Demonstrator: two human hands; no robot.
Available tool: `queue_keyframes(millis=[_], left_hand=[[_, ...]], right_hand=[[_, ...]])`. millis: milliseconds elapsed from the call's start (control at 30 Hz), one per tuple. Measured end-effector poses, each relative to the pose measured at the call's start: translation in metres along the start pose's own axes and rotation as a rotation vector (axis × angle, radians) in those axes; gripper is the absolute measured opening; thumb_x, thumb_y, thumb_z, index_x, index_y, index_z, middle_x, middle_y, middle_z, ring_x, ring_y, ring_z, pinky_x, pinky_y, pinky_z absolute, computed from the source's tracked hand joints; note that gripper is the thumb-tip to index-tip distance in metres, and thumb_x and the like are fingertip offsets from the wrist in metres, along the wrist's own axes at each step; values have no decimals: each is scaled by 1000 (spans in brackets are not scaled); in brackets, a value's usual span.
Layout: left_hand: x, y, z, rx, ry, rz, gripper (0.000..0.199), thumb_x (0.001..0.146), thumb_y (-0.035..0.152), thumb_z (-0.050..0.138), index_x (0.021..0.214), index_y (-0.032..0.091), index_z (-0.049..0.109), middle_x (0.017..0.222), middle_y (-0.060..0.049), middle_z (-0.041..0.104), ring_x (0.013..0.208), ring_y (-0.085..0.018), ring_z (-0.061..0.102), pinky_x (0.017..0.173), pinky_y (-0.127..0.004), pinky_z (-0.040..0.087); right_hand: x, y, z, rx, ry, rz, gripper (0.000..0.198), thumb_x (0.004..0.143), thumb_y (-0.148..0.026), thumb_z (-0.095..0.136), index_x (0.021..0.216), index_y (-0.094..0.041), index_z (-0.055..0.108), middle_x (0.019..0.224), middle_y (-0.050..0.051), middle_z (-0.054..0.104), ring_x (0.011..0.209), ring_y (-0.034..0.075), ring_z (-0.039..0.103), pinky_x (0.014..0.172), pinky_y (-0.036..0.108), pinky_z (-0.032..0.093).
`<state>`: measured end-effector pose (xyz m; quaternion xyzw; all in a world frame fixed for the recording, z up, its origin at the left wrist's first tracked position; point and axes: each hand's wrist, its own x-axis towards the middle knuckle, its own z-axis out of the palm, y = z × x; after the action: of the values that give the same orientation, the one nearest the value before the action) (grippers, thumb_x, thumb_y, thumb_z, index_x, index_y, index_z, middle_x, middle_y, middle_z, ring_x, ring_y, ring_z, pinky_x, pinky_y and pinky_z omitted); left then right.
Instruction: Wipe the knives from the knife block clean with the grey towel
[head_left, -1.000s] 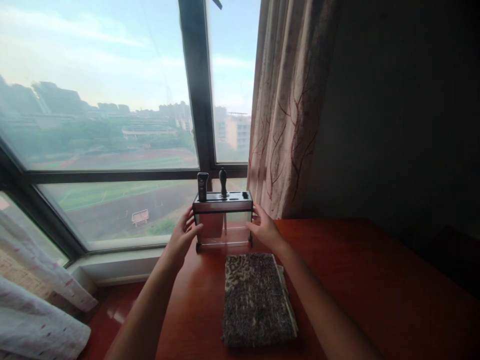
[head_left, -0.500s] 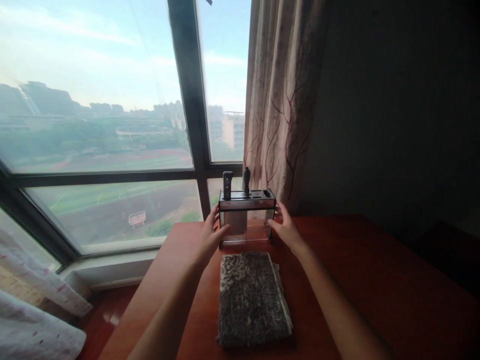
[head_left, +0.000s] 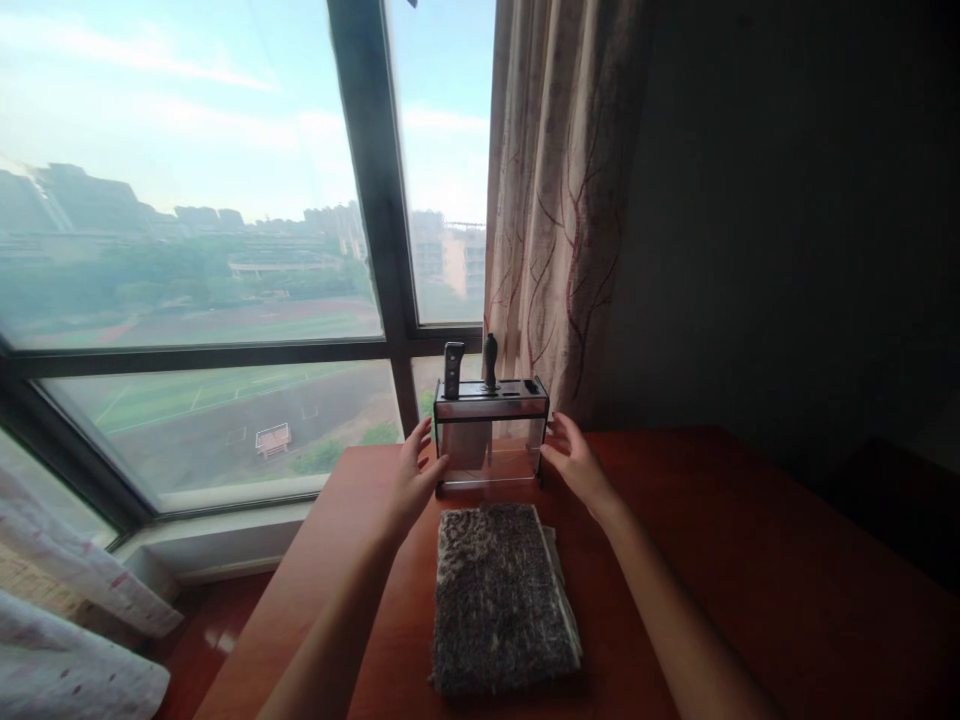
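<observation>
Two black knife handles (head_left: 453, 370) upright in the clear-fronted knife block (head_left: 491, 409), set on the reddish wooden table (head_left: 675, 490) behind a folded grey cloth (head_left: 502, 600).
At its ends, left hand (head_left: 415, 480) and right hand (head_left: 583, 472), fingers spread, thumbs farther off the front panel than half a second ago; contact unclear.

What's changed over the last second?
The clear-fronted knife block has shifted right across the table, now standing directly behind the folded cloth. The left hand and right hand have eased their grip and opened at its sides. The cloth and the two upright handles stayed put in place.
</observation>
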<state>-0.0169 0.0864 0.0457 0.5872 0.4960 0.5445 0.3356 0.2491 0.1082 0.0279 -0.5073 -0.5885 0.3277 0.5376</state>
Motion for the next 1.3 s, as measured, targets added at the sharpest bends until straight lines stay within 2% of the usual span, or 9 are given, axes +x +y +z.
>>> queue_keyframes(millis=[133,233,400,533,700,867,1033,1300], left_hand=[[-20,-6,-12,55,-15,-156,56,76,41,63,126,17,52,136,-18,50,124,-32,48,97,-45,42],[-34,-14,-23,77,-130,-267,49,73,46,64,114,18,60,124,-15,61,114,-31,57,92,-41,46],[-52,-40,-26,249,-208,-385,56,72,52,58,113,13,57,95,-13,69,83,-27,67,68,-35,51],[-62,-51,-21,333,-318,-346,48,76,54,52,103,15,63,78,-7,69,71,-25,66,64,-32,48],[-66,-51,-14,411,-308,-262,39,76,50,54,98,18,63,76,-5,68,72,-23,64,64,-29,46],[-67,-54,-11,376,-311,-239,34,76,47,56,92,19,63,73,-2,63,68,-20,61,61,-27,44],[-67,-55,-11,254,-289,-220,30,73,43,59,90,19,64,75,-2,62,67,-18,59,62,-28,45],[-68,-56,-9,153,-315,-201,26,78,41,58,92,19,59,82,-4,66,76,-20,62,67,-29,47]], right_hand=[[-22,22,-7,-120,-39,53,54,78,-28,55,129,-17,47,130,14,56,113,23,59,95,39,48],[-44,38,-14,-220,-95,77,44,74,-26,60,118,-17,58,122,13,62,109,25,61,93,40,48],[-77,53,-28,-432,-184,114,27,75,-19,56,99,-14,66,89,11,70,82,23,66,79,36,50],[-99,54,-32,-561,-255,111,9,70,-15,59,75,-19,66,74,5,65,73,21,61,72,32,45],[-109,50,-28,-613,-276,104,15,67,-8,53,64,-20,60,70,3,60,70,20,57,67,29,40],[-106,45,-20,-498,-286,104,12,71,-12,51,65,-20,58,69,2,62,68,18,59,65,27,41],[-102,47,-10,-317,-300,179,13,79,-21,45,75,-20,57,58,-1,62,48,14,59,45,22,41],[-90,40,-9,-212,-284,122,23,78,-24,47,85,-19,69,78,5,72,73,20,68,61,28,51]])
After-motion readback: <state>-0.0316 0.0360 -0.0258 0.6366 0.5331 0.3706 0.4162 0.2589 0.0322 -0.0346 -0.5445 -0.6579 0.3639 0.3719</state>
